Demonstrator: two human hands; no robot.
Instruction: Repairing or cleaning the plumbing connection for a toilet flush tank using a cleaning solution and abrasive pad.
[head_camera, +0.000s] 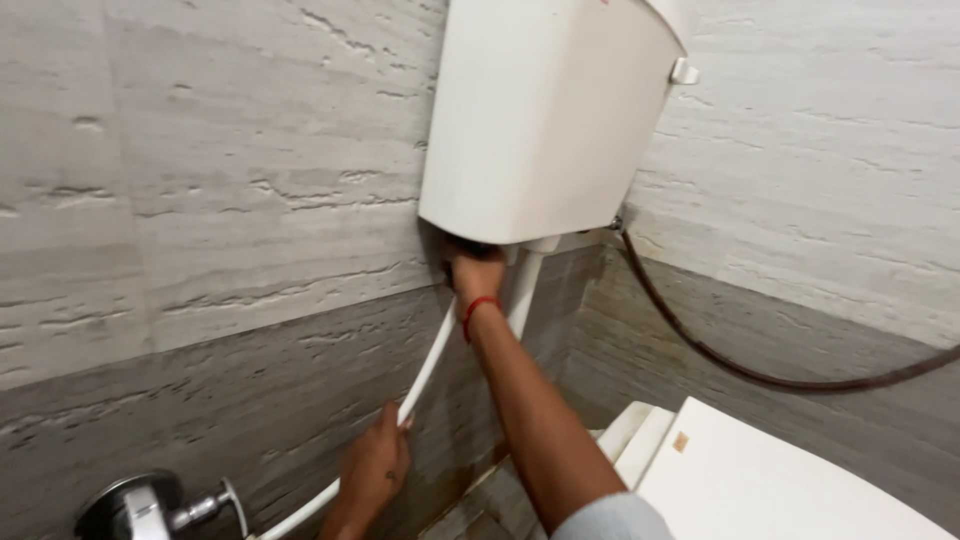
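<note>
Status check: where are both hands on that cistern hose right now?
Left hand grips white hose low. Right hand up under cistern, at the hose's top end. Flush pipe close beside.

White flexible inlet hose (428, 366), thin and smooth, running diagonally from low left up to underside of white wall-mounted cistern (545, 110), gently curved, against grey tiled wall

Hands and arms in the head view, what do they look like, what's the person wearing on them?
Both hands are bare, no gloves. The right hand has a thin red thread band around its wrist, and a pale grey-blue sleeve covers the upper arm near the bottom edge. The left hand shows a small dark mark on its back; no sleeve is visible.
</note>
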